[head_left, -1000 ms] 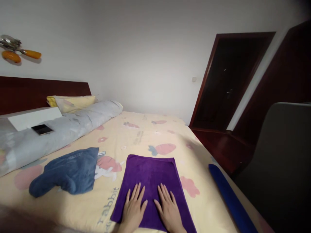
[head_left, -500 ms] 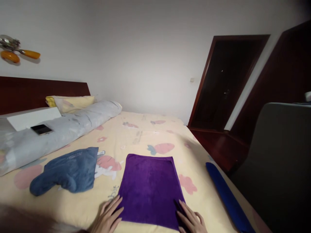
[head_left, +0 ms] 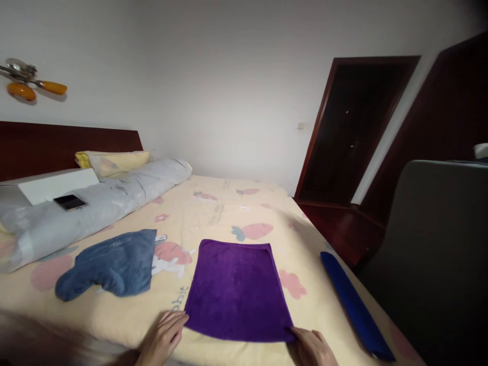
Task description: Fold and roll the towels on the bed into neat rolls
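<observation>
A folded purple towel lies flat on the yellow patterned bedsheet in front of me. My left hand rests at its near left corner, fingers curled against the towel's edge. At the near right corner my right hand is closed over the towel's corner. Both hands sit at the bottom of the view and are partly cut off.
A crumpled grey-blue towel lies left of the purple one. A rolled blue cloth lies along the bed's right edge. A grey bolster carries a phone and a white box. A grey chair back stands on the right, near a dark door.
My hands slid off the middle of the purple towel, spread outward and came back to its two near corners, where the fingers have closed.
</observation>
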`<action>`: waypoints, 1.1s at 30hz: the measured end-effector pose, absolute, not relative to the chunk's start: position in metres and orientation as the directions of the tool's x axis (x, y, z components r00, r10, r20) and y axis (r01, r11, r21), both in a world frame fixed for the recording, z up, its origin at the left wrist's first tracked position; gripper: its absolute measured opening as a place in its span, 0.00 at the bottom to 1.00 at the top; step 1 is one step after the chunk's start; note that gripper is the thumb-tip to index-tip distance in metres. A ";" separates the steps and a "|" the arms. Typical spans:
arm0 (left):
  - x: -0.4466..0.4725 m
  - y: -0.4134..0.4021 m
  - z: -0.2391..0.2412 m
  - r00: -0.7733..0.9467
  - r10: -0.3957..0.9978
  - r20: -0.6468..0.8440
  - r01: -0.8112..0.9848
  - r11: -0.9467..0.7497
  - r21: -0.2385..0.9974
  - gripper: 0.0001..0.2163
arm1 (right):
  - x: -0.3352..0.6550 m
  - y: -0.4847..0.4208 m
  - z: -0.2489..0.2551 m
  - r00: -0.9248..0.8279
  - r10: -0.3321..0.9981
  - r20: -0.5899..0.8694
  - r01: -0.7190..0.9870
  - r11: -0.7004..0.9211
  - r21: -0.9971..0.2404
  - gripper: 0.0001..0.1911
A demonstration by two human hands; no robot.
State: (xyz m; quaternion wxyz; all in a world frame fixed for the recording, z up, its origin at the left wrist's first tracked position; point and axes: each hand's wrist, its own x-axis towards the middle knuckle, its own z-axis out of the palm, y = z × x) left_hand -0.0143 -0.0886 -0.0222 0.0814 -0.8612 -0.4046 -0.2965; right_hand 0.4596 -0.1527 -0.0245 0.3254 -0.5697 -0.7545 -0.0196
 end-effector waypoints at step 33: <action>0.117 -0.077 -0.016 0.595 0.755 0.275 0.756 -0.642 0.128 0.30 | 0.344 -0.105 -0.027 -0.436 0.812 0.389 0.835 0.526 -0.160 0.31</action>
